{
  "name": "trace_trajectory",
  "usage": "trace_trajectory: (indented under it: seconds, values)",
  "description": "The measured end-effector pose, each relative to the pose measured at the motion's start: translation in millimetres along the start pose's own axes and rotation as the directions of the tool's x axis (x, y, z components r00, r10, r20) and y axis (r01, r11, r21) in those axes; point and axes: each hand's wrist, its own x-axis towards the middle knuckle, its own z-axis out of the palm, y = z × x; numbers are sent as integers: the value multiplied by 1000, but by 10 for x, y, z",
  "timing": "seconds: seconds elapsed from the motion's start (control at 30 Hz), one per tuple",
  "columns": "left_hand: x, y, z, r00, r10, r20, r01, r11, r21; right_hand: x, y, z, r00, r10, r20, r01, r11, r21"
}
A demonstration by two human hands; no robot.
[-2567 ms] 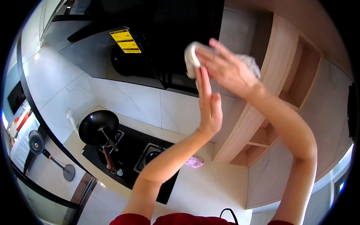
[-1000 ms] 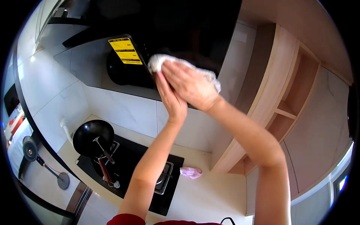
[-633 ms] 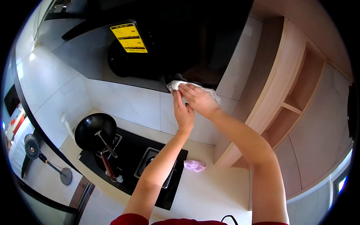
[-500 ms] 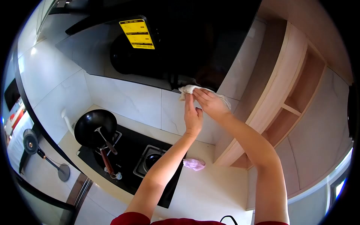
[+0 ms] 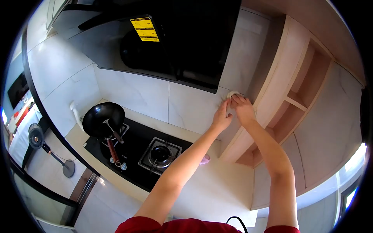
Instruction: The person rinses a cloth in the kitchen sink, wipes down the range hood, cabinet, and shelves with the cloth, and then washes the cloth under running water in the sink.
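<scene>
A white cloth (image 5: 233, 94) is bunched against the tiled wall, right of the black range hood's (image 5: 194, 77) lower corner. My right hand (image 5: 243, 110) has its fingers closed over the cloth and presses it to the wall beside the wooden shelf unit. Just left of it, my left hand (image 5: 222, 117) points its stretched fingers up at the cloth's lower edge, thumb apart. Whether those fingertips touch the cloth I cannot tell. Part of the cloth is hidden under my right fingers.
Below stands a black gas stove (image 5: 136, 155), with a wok (image 5: 103, 119) holding a metal spatula (image 5: 112, 130) on its left side. A purple cloth (image 5: 205, 159) lies on the counter (image 5: 217, 186), partly behind my left forearm. Open wooden shelves (image 5: 272, 85) rise at the right.
Both hands and the white cloth have moved right, from the range hood's lower edge to the wall tiles beside the shelves. The view has shifted slightly.
</scene>
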Motion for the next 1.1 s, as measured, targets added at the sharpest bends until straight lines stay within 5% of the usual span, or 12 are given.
trace_trajectory:
  seconds: [0.1,0.17,0.2,0.27,0.3,0.37,0.47,0.6,0.67,0.93,1.0,1.1]
  values:
    - [-55,-60,102,991,-86,105,114,948,-297,-315,84,-182,962,271,23,-266,924,276]
    - [-122,-54,-183,941,-155,301,275,870,-410,-377,101,-501,729,523,441,-604,190,774]
    - [-212,-26,-315,912,-187,365,358,798,-485,-514,123,-570,710,536,457,-623,174,763]
    - [-399,-3,-476,863,-197,465,489,552,-675,-758,171,-669,508,217,833,-609,-594,526]
    - [-498,95,-485,853,-200,483,506,548,-666,-876,131,-728,519,162,839,-560,-677,477]
    - [-721,321,-482,713,-216,666,699,278,-659,-1147,75,-745,474,94,875,-522,-770,366]
    - [-1039,-10,-343,709,-113,697,688,330,-646,-1472,-124,-797,462,-2,887,-444,-866,229]
    - [-1377,198,-113,729,-349,589,658,596,-460,-1788,-471,-905,458,-48,888,-187,-981,43]
    - [-1376,257,-105,698,-360,619,702,515,-492,-1876,-609,-1081,398,-80,914,-107,-993,-40]
    - [-1512,339,416,530,-359,768,847,271,-458,-2684,-1474,-1620,438,271,857,-239,-884,402]
    - [-1651,394,650,454,-322,831,890,219,-401,-2828,-1716,-1844,284,352,892,-258,-868,425]
    - [-2105,645,1139,267,-202,942,961,125,-245,-3392,-2028,-2340,22,487,873,-23,-873,487]
